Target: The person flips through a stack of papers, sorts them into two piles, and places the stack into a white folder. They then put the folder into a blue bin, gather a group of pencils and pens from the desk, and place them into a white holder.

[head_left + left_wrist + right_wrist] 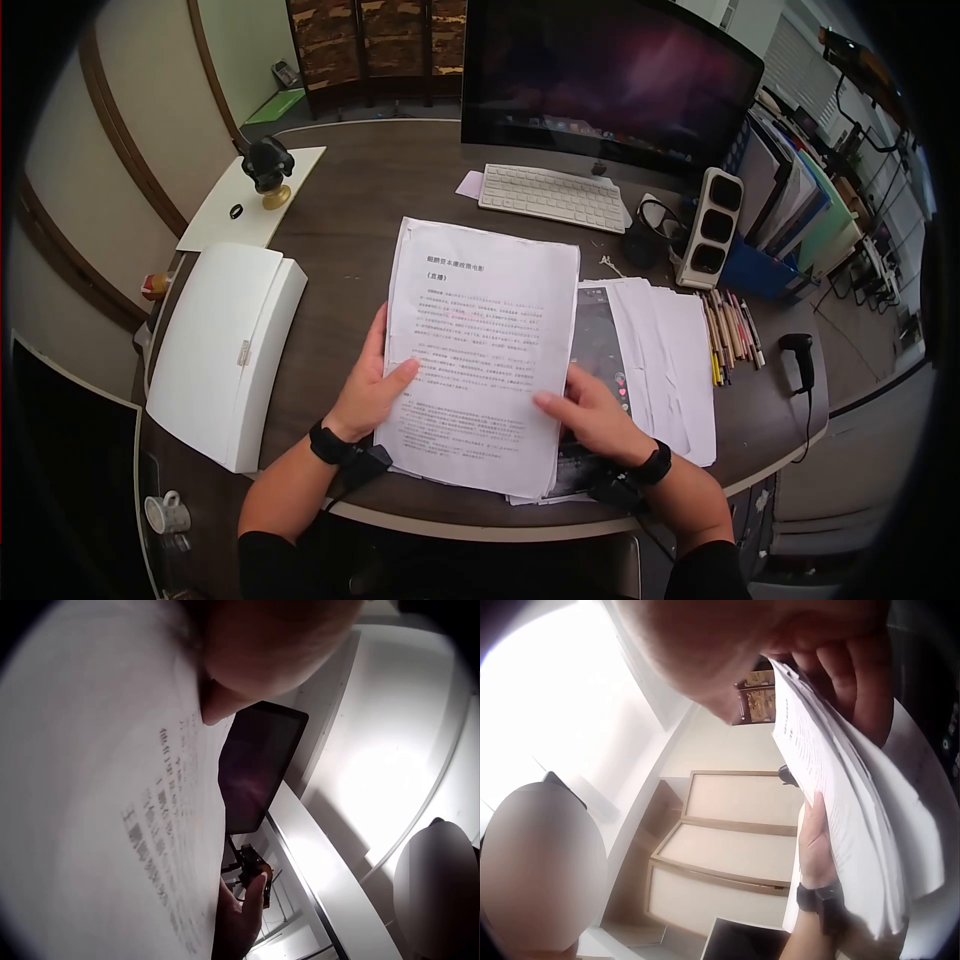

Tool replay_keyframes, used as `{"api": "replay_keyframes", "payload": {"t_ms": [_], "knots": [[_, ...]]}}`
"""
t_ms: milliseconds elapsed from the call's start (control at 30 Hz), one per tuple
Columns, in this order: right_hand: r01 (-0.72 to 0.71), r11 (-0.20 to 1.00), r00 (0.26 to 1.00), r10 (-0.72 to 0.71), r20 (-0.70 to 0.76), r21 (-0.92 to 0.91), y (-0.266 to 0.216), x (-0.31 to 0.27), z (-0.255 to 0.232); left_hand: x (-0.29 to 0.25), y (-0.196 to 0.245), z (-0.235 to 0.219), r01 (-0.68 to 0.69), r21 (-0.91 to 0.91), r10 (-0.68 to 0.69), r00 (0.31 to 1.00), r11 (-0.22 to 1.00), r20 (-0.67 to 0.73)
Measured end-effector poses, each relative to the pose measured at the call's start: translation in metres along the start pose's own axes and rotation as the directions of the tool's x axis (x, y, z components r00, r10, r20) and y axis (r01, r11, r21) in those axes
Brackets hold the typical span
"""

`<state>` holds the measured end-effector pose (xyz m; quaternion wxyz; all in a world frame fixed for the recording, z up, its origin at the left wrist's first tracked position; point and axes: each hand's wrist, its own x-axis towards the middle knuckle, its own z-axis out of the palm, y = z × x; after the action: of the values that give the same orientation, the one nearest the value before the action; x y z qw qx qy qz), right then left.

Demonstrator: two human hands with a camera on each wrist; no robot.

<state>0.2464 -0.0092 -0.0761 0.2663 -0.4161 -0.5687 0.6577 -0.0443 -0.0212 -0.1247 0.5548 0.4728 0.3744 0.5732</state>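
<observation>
A stack of printed sheets is held up over the front of the desk, its text facing the person. The left hand grips its left edge, thumb on the front page. On the right edge the right hand holds it, thumb in front. From the right wrist view, the stack shows several loose layers, with the right hand's fingers curled behind it. The left wrist view has the printed page close up, below the left hand.
More papers and a dark printed sheet lie right of the stack, beside several pens. Behind are a keyboard, a monitor and a speaker. A white box-like device stands left; a mug is lower left.
</observation>
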Motion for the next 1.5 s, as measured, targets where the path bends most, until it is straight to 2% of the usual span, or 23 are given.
{"api": "replay_keyframes", "payload": {"t_ms": [133,200,233,300,333,400,433,467,500,533,567,633,700,733,800,933,1033,1167,1233,1367,1433,1467,1500], "knots": [[-0.013,1.0,1.0,0.013,0.018,0.005,0.013,0.003,-0.001,0.0,0.002,0.001,-0.017,-0.009,0.016,0.998,1.0,-0.056],[0.126,0.988,0.992,-0.127,0.009,0.091,0.008,0.001,0.002,-0.002,0.006,-0.01,0.206,-0.204,-0.192,0.978,0.957,0.087],[0.127,0.988,0.992,-0.128,0.006,0.092,0.01,0.001,0.004,-0.003,0.006,-0.013,0.208,-0.202,-0.193,0.977,0.957,0.089],[0.248,0.966,0.969,-0.247,-0.02,0.075,0.014,0.002,0.008,-0.005,0.005,-0.018,0.403,-0.2,-0.364,0.908,0.893,0.207],[0.248,0.966,0.969,-0.247,-0.023,0.076,0.013,0.001,0.01,-0.006,0.005,-0.016,0.405,-0.198,-0.365,0.907,0.893,0.209],[0.342,0.922,0.937,-0.348,-0.002,-0.181,0.004,-0.002,0.012,-0.006,0.008,-0.009,0.332,0.052,-0.335,0.918,0.942,0.21],[0.342,0.922,0.937,-0.35,-0.009,-0.181,-0.009,-0.006,0.009,-0.006,0.01,-0.009,0.332,0.055,-0.336,0.917,0.942,0.216],[0.14,0.944,0.99,-0.143,0.013,-0.299,-0.028,-0.011,-0.002,-0.005,0.011,-0.01,0.32,0.073,-0.328,0.928,0.945,0.179],[-0.063,0.907,0.997,0.074,0.01,-0.415,-0.038,-0.016,-0.012,-0.006,0.012,-0.012,0.309,0.089,-0.319,0.938,0.947,0.139],[0.032,0.892,0.992,-0.083,-0.094,-0.451,-0.018,-0.015,-0.027,-0.006,0.014,-0.015,0.309,0.087,-0.319,0.938,0.947,0.138],[0.054,0.8,0.952,-0.223,-0.212,-0.598,-0.017,-0.016,-0.04,-0.005,0.016,-0.019,0.357,0.058,-0.361,0.926,0.932,0.113],[-0.031,0.626,0.828,-0.421,-0.371,-0.779,-0.004,-0.013,-0.073,-0.004,0.018,-0.024,0.399,0.023,-0.4,0.912,0.916,0.087],[-0.124,0.54,0.752,-0.496,-0.434,-0.832,0.007,-0.013,-0.099,-0.004,0.016,-0.025,0.423,0.151,-0.441,0.891,0.893,0.112],[-0.124,0.537,0.753,-0.497,-0.431,-0.835,0.008,-0.013,-0.103,-0.004,0.015,-0.024,0.421,0.148,-0.438,0.892,0.895,0.112],[-0.193,0.601,0.825,-0.328,-0.459,-0.776,0.009,-0.016,-0.108,-0.003,0.012,-0.018,0.377,0.254,-0.418,0.9,0.891,0.127],[-0.201,0.595,0.841,-0.303,-0.449,-0.778,0.012,-0.016,-0.103,0.002,0.008,-0.007,0.358,0.247,-0.404,0.9,0.9,0.167],[-0.236,0.699,0.839,-0.204,-0.505,-0.675,0.01,-0.015,-0.104,0.004,0.009,0.005,0.318,0.301,-0.385,0.901,0.899,0.2],[-0.251,0.704,0.819,-0.211,-0.534,-0.664,0.013,-0.016,-0.106,0.009,0.008,0.028,0.406,0.203,-0.445,0.87,0.891,0.212],[-0.329,0.654,0.826,-0.151,-0.544,-0.681,0.006,-0.017,-0.104,0.012,0.005,0.037,0.45,0.171,-0.479,0.85,0.877,0.221],[-0.267,0.684,0.847,-0.17,-0.504,-0.679,0.013,-0.016,-0.113,0.014,-0.008,0.049,0.466,0.099,-0.476,0.848,0.879,0.232],[-0.378,0.656,0.886,0.051,-0.461,-0.654,0.002,-0.013,-0.116,0.017,-0.012,0.053,0.46,0.088,-0.467,0.851,0.884,0.238],[-0.378,0.656,0.886,0.05,-0.461,-0.653,0.004,-0.013,-0.116,0.019,-0.014,0.055,0.458,0.079,-0.463,0.854,0.885,0.237],[-0.312,0.612,0.87,-0.123,-0.477,-0.726,0.009,-0.014,-0.118,0.019,-0.015,0.058,0.456,0.071,-0.459,0.857,0.887,0.235]]}}
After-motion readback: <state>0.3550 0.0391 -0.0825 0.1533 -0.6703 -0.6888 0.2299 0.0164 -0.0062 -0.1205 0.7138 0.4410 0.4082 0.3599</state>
